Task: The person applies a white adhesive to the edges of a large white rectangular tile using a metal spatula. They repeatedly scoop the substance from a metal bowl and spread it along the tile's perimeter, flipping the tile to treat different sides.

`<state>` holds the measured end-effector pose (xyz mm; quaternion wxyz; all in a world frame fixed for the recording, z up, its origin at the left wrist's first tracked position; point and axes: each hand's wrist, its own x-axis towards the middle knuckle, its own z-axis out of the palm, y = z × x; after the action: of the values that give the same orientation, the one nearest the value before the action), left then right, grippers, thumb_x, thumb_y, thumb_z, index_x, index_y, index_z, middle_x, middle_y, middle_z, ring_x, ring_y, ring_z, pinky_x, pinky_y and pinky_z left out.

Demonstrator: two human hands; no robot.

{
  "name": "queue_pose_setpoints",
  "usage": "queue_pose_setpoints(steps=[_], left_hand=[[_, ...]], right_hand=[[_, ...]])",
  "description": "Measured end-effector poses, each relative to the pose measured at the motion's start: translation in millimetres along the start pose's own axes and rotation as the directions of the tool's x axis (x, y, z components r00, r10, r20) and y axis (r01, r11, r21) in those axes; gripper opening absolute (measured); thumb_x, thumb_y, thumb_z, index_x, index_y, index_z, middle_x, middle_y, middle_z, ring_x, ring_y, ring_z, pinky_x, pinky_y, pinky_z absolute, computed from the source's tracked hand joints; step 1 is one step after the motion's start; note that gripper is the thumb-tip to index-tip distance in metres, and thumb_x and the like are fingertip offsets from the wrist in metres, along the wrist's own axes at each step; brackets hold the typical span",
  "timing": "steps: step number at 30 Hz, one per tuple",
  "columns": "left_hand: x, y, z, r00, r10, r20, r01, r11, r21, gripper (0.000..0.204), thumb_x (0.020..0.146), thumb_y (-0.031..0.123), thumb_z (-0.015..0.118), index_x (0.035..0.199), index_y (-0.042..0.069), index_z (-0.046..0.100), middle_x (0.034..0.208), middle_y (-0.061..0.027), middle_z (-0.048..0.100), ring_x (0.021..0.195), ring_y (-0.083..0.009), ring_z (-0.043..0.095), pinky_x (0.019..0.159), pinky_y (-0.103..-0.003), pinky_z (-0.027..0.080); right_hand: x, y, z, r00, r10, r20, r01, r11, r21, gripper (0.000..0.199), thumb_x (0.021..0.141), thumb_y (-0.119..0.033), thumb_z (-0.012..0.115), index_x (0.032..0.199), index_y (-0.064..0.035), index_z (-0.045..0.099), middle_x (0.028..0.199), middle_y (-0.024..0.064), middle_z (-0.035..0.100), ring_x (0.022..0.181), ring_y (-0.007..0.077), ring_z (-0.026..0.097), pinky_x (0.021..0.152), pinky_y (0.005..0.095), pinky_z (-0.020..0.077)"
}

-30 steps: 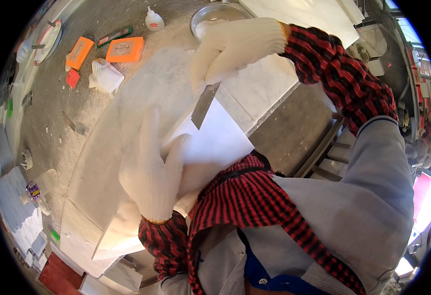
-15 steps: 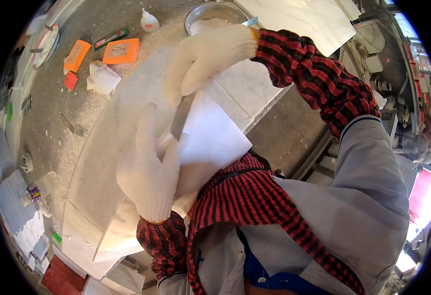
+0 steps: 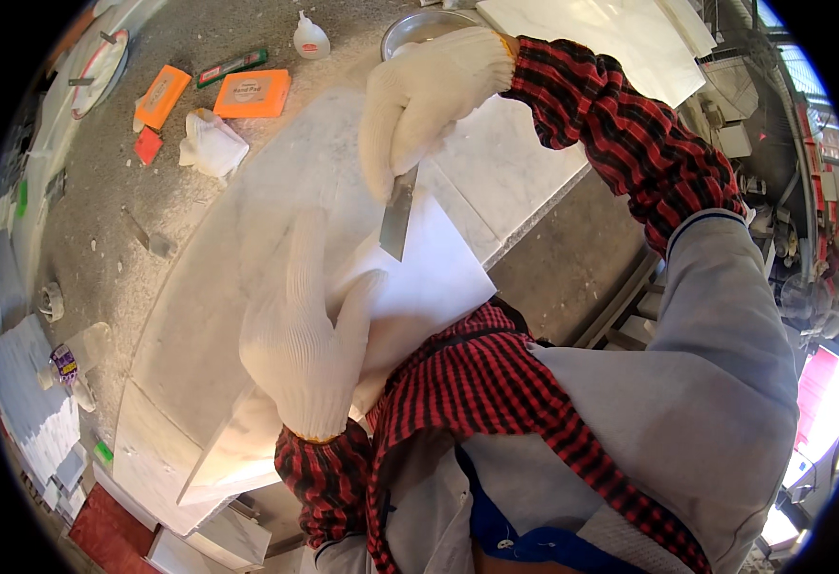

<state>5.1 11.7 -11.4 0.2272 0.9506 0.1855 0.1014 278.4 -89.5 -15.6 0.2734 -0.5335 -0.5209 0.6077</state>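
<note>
My right hand (image 3: 434, 100), in a white knit glove, is closed on a flat metal scraper blade (image 3: 399, 222). The blade points down toward me, above a bright white panel (image 3: 443, 263); whether it touches is hard to tell. Lower and to the left, my left hand (image 3: 309, 349), gloved alike, rests over the pale grey marble slab (image 3: 199, 316) with forefinger stretched out and thumb apart. Nothing shows in it. Part of the white panel lies hidden beneath the left hand and against my checked apron (image 3: 458, 383).
Beyond the slab lie orange hand pads (image 3: 254, 94), a crumpled white cloth (image 3: 212, 143), a white squeeze bottle (image 3: 311, 40) and a green-and-red box (image 3: 233, 68). A metal bowl (image 3: 410, 31) stands behind my right hand. White slabs (image 3: 611, 43) lie at the far right.
My right hand has drawn slightly right, and the blade has turned so more of its face shows. The left hand stays in place on the slab; the whole view has shifted a little.
</note>
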Motion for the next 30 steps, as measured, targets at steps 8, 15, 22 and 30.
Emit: queue_pose_setpoints(steps=[8, 15, 22, 30], left_hand=[[3, -2, 2, 1.000, 0.023, -0.011, -0.023, 1.000, -0.012, 0.063, 0.075, 0.031, 0.082, 0.131, 0.009, 0.064, 0.063, -0.0075, 0.060, 0.055, -0.0226, 0.056, 0.055, -0.035, 0.047], [5, 0, 0, 1.000, -0.019, 0.010, 0.020, 0.999, -0.041, 0.060, 0.071, 0.029, 0.084, 0.125, 0.010, 0.067, 0.071, -0.0099, 0.067, 0.060, -0.0259, 0.063, 0.059, -0.036, 0.051], [4, -2, 3, 1.000, 0.001, -0.027, -0.001, 1.000, -0.011, 0.062, 0.070, 0.029, 0.083, 0.126, 0.010, 0.066, 0.071, -0.0112, 0.066, 0.060, -0.0261, 0.063, 0.059, -0.036, 0.050], [4, -4, 2, 1.000, 0.003, 0.010, -0.003, 1.000, 0.002, 0.060, 0.071, 0.027, 0.082, 0.126, 0.010, 0.066, 0.088, -0.0118, 0.072, 0.068, -0.0263, 0.067, 0.065, -0.035, 0.053]], right_hand=[[-29, 2, -21, 1.000, 0.029, -0.012, -0.030, 0.996, -0.081, 0.026, 0.087, -0.013, 0.064, 0.108, -0.0021, 0.075, 0.094, 0.0027, 0.071, 0.069, 0.0066, 0.053, 0.056, 0.0230, 0.0390], [3, -3, -2, 0.995, -0.090, -0.042, 0.092, 0.995, 0.030, 0.027, 0.087, -0.012, 0.065, 0.110, -0.0042, 0.074, 0.085, 0.0003, 0.069, 0.068, 0.0071, 0.053, 0.058, 0.0244, 0.0419], [15, 18, 0, 0.961, -0.269, 0.070, 0.275, 0.958, -0.085, 0.026, 0.090, -0.013, 0.062, 0.110, -0.0018, 0.074, 0.096, 0.0032, 0.072, 0.080, 0.0083, 0.058, 0.068, 0.0247, 0.0453], [22, 5, 4, 0.990, -0.138, 0.023, 0.138, 0.990, -0.031, 0.026, 0.087, -0.014, 0.065, 0.108, -0.0013, 0.074, 0.101, 0.0058, 0.073, 0.088, 0.0119, 0.062, 0.076, 0.0268, 0.0493]])
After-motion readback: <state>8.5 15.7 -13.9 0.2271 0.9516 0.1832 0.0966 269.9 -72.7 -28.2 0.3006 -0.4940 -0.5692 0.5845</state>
